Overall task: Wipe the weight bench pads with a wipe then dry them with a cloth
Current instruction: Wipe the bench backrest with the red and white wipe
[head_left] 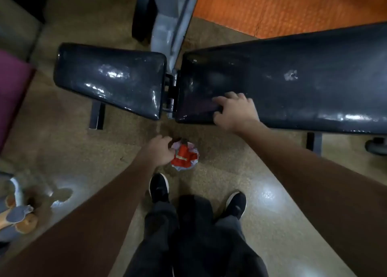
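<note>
A black weight bench lies across the view with a short seat pad (109,79) on the left and a long back pad (293,78) on the right; both look shiny and streaked. My right hand (234,111) rests flat on the near left corner of the back pad, fingers spread, with nothing visible under it. My left hand (159,152) reaches down toward the floor, its fingers touching a crumpled red and white packet (185,156) that lies just below the gap between the pads. I cannot tell whether the fingers grip it.
The bench's grey steel frame (169,23) runs away behind the hinge. An orange mat (282,7) covers the floor beyond. My two black shoes (159,187) stand just short of the packet. A purple object (12,88) sits at the left edge, and another person's sandalled feet (18,214) at lower left.
</note>
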`<state>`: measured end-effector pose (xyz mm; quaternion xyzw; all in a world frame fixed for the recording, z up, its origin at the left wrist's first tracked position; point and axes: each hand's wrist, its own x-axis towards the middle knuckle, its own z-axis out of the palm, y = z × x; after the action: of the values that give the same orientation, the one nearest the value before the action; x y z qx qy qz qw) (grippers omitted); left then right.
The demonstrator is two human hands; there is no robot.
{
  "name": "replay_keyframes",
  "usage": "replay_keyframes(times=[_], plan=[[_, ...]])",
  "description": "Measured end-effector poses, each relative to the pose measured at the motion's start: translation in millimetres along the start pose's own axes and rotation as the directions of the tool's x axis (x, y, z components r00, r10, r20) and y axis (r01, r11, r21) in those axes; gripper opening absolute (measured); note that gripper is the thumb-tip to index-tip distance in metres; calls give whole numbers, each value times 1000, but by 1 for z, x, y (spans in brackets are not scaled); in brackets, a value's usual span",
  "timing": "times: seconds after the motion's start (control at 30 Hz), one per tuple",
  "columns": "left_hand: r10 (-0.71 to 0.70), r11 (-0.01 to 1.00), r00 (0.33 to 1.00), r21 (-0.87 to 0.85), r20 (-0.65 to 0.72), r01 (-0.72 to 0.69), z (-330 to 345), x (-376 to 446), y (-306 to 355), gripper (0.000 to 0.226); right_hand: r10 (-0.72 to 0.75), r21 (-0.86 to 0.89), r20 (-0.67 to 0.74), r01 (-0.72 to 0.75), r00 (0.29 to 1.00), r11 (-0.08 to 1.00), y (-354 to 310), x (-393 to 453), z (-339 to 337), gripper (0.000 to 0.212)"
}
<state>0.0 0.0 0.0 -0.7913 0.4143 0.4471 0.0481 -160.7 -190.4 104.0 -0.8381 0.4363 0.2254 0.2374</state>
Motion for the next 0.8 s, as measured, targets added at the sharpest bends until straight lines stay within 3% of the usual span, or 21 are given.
replay_keyframes(times=[0.17,0.3,0.43,0.6,0.8], plan=[[-34,999,999,29,17,34,47,45,-15,51,-57,-147,-202,27,978,989,35,36,-5,61],[-50,993,997,-113,-51,44,90,75,-20,42,-128,-228,-312,57,941,972,61,62,5,62],[-43,960,999,-277,-29,33,144,101,-29,66,-201,-252,-438,94,876,963,72,70,26,63],[-130,975,978,-202,-164,95,188,125,-37,78,-170,-281,-533,16,829,960,57,78,52,65],[-157,987,964,-78,-213,143,195,145,-35,91,-156,-339,-577,-61,802,939,53,86,61,68]])
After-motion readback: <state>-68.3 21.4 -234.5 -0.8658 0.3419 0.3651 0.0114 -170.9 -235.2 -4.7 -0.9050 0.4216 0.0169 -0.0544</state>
